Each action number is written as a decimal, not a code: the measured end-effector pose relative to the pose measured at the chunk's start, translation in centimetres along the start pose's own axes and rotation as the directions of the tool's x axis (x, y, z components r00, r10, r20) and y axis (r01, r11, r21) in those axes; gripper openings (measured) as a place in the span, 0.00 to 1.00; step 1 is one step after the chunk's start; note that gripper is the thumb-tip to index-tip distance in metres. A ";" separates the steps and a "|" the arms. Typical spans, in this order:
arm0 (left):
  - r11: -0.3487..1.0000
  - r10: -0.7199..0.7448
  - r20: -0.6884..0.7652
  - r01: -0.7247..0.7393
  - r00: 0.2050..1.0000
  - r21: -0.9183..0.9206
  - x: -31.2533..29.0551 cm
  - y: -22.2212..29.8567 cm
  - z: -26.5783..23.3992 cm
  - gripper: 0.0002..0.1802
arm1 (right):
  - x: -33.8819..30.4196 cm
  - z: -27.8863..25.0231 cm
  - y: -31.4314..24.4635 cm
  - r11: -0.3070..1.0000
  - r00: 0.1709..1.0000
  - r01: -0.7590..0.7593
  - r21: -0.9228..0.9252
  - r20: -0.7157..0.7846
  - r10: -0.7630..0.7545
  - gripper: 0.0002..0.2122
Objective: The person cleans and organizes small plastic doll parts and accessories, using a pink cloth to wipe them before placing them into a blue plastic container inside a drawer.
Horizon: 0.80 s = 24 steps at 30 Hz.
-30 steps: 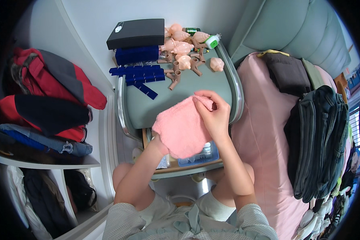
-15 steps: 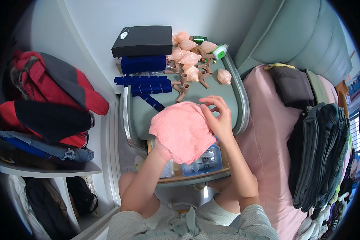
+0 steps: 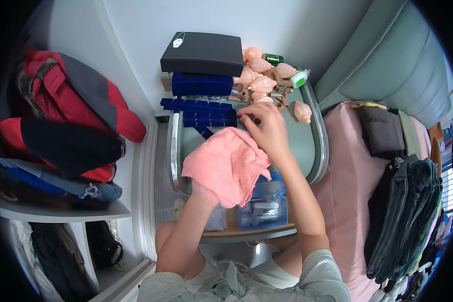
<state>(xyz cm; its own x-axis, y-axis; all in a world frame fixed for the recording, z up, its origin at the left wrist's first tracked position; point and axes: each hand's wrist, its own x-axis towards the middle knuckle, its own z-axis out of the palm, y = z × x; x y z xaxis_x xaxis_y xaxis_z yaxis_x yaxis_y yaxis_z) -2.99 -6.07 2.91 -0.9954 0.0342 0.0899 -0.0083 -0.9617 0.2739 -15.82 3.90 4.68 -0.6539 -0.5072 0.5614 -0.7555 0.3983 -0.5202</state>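
The pink cloth (image 3: 226,163) is draped over the left hand (image 3: 205,194), so I can't tell if that hand is spread or closed. The right hand (image 3: 266,125) is just past it, at some brown tubes (image 3: 257,121); I can't tell if it grips one. Nearby lie dark blue strips (image 3: 210,119) and peach shell shapes (image 3: 262,84).

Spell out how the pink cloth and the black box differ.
The pink cloth is soft and wrinkled; the black box has straight, firm edges. The cloth drapes over the left hand, hiding it; the box sits farther back, near the wall, with no hand on it. The cloth is pale, the box dark. Both are mostly one colour.
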 end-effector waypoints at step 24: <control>0.990 -0.125 -0.143 0.133 0.982 0.051 0.3 -1.1 -0.3 0.24 | 6.0 0.0 8.2 0.947 0.996 0.080 -0.311 0.054 -0.066 0.17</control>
<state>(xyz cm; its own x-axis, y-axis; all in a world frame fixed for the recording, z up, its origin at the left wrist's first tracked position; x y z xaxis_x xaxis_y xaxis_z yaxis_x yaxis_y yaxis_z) -3.31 -5.09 2.37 -0.9899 0.1150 -0.0824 -0.1361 -0.9334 0.3321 -25.95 4.19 3.77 -0.5995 -0.5729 0.5589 -0.7800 0.5749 -0.2474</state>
